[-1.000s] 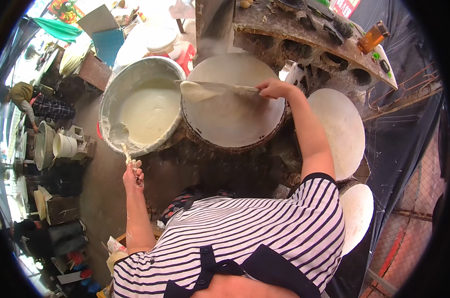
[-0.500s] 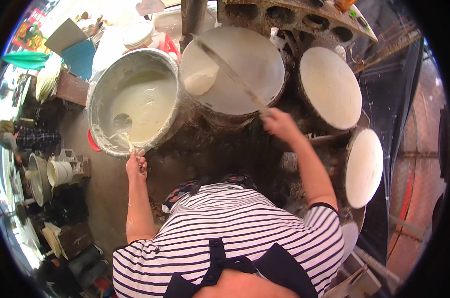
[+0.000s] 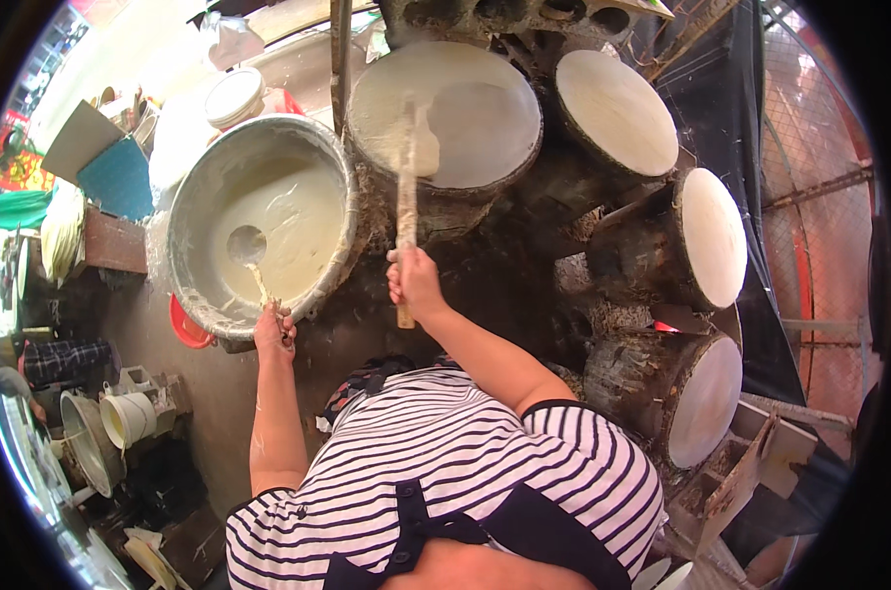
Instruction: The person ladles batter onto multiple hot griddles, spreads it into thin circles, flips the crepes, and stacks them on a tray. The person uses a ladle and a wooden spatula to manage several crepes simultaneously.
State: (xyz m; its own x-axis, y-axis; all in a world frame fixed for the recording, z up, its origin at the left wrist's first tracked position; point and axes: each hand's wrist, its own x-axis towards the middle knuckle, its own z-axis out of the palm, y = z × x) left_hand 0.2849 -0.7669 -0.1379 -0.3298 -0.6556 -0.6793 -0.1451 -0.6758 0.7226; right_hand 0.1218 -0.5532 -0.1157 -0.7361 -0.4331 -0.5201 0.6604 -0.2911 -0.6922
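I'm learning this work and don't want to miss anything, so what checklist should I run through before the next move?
1. Left hand gripping the ladle: ok.
2. Ladle's bowl inside the gray tub: ok.
3. Right hand gripping the flat stick: ok.
4. Pale batter covering the whole round griddle: not ok, much of its right side is bare.
5. Griddle's heat: cannot tell.

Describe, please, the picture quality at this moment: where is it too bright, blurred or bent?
Head view: strong glare washes out the upper left, above the gray board; head view: the stick in the right hand looks smeared toward its far end; head view: fisheye distortion curves the scene toward a black rim.
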